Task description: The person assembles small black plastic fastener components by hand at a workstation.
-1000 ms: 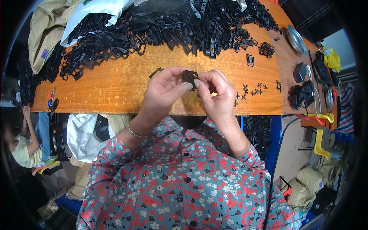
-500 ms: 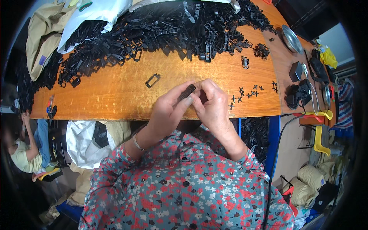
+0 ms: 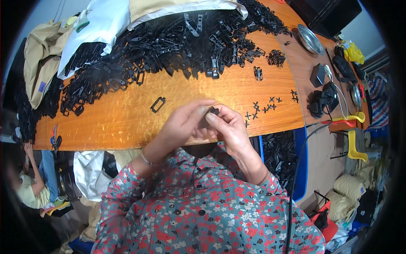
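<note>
My left hand and my right hand are pressed together over the near edge of the orange wooden table. Between their fingertips sits a small black plastic piece, mostly hidden by my fingers. A single black rectangular frame part lies on the table just left of my left hand. Several small black cross-shaped bits are scattered to the right of my right hand.
A big heap of black plastic parts covers the far half of the table, with white and beige bags behind. A metal dish, black adapters and cables lie on the right. Another person sits low at left.
Both hands dropped closer to the table's near edge and closed tighter around the small piece, which now shows less. The view tilted, shifting the table upward and left.
</note>
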### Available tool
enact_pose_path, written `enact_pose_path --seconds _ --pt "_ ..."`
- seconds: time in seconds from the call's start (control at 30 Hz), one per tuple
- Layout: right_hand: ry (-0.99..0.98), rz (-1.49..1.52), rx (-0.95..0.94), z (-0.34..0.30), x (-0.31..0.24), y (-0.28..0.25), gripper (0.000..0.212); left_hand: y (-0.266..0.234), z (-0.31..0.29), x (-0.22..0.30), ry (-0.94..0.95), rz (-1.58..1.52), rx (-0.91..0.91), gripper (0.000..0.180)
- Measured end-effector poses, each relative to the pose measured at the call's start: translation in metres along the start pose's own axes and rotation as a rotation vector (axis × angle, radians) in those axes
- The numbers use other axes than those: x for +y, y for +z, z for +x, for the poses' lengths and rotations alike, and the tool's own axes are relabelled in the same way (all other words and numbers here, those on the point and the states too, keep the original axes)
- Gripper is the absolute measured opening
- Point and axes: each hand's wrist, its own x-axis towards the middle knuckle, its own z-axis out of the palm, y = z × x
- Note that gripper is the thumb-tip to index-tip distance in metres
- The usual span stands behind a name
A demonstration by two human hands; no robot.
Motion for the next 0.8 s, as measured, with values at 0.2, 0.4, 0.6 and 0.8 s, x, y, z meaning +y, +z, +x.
enact_pose_path --seconds 0.2,0.4,0.6,0.8 --pt "0.058 -0.003 -0.034 -0.009 -0.011 -0.002 0.017 -0.012 0.080 0.006 0.560 0.988 0.329 0.028" --pt "0.103 0.039 -0.036 -0.018 0.001 -0.005 0.018 -0.006 0.131 0.008 0.662 1.455 0.206 0.029" --pt "0.103 0.018 -0.013 -0.019 0.000 -0.008 0.018 -0.009 0.139 0.007 0.699 1.485 0.180 0.018" --pt "0.095 0.009 -0.035 -0.017 0.005 -0.010 0.018 -0.006 0.121 0.007 0.725 1.485 0.161 0.013"
